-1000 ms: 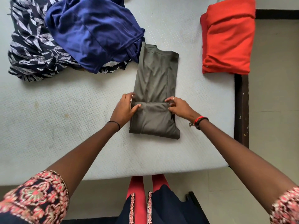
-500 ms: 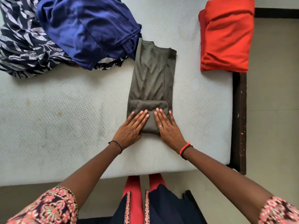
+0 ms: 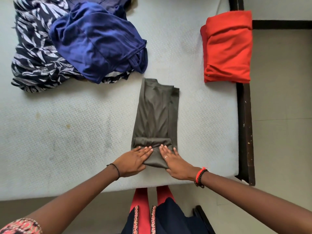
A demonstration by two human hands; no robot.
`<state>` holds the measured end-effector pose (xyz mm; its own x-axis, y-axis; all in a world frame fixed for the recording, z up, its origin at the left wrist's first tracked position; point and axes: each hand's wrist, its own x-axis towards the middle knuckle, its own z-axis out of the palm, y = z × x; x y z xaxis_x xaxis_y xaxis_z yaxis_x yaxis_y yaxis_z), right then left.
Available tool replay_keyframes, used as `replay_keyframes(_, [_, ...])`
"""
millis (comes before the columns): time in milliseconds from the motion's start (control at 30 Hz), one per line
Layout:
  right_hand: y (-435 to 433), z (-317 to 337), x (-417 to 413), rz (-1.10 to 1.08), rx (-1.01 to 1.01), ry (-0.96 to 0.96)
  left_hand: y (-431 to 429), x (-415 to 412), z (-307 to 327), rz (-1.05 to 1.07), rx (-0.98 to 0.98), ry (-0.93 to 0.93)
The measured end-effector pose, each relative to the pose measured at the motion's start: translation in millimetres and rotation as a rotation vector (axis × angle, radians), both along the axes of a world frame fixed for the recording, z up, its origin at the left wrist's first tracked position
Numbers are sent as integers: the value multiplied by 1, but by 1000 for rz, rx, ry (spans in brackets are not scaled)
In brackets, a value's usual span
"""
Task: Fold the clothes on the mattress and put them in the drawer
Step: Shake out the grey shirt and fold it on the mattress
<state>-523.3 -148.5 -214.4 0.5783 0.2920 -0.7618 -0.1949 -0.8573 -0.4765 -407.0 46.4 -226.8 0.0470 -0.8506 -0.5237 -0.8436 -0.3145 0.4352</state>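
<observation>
Nearest the camera: red leggings [image 3: 141, 199] stand against the mattress [image 3: 67, 135] edge. Left hand [image 3: 133, 162] and right hand [image 3: 175, 163] lie side by side, palms down and fingers straight, pressing on the folded-over near end of the olive garment [image 3: 157, 112]; both released, grasping nothing. The garment is a narrow strip on the mattress, running away from the person, far end unfolded and flat. Beyond it, far left: crumpled blue garment [image 3: 96, 44] on top of a dark leaf-print garment [image 3: 33, 61], both unfolded, near but apart from the olive strip. Far right: folded red garment [image 3: 228, 48] at the mattress edge, overhanging the dark bed frame [image 3: 245, 124]. Drawer not in view.
</observation>
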Motion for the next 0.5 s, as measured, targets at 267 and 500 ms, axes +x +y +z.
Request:
replay_keyframes(267, [-39,27,44,-370,332,348,-14,43,36,427,118,507])
replay_keyframes(500, [-98,19,113,-692,380,232,-57,110,28,801,-98,522])
